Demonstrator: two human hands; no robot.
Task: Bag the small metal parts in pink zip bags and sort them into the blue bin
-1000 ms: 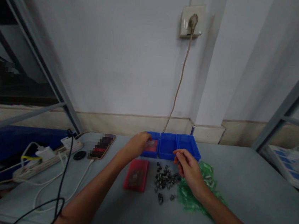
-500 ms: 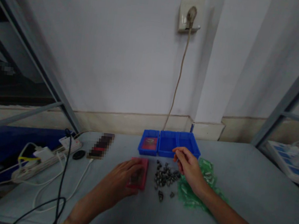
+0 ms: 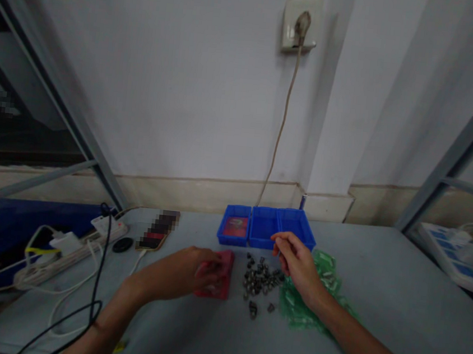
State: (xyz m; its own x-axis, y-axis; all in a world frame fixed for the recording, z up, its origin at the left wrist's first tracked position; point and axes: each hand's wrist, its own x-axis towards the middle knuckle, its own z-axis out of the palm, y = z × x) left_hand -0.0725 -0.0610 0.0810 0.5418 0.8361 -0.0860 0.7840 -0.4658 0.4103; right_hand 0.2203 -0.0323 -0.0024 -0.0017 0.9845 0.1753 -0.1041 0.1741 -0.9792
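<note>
My left hand reaches over a red tray on the table, its fingers apart and dipping toward the inside. The tray's contents are mostly hidden behind the fingers. To the right of the tray lies a pile of small grey metal parts, with a few loose pieces nearer to me. My right hand hovers at the pile's right side, in front of the blue bins. Its thumb and forefinger are pressed together; whatever is between them is too small to make out.
Two blue bins stand behind the pile: a small bin holding something red and a divided bin. Green plastic wrap lies under my right forearm. A phone, power strip and loose cables occupy the left side.
My left hand has turned and shifted slightly left, its wrist lifting, with fingers now angled into the red tray. My right hand stays almost in place, still pinched.
</note>
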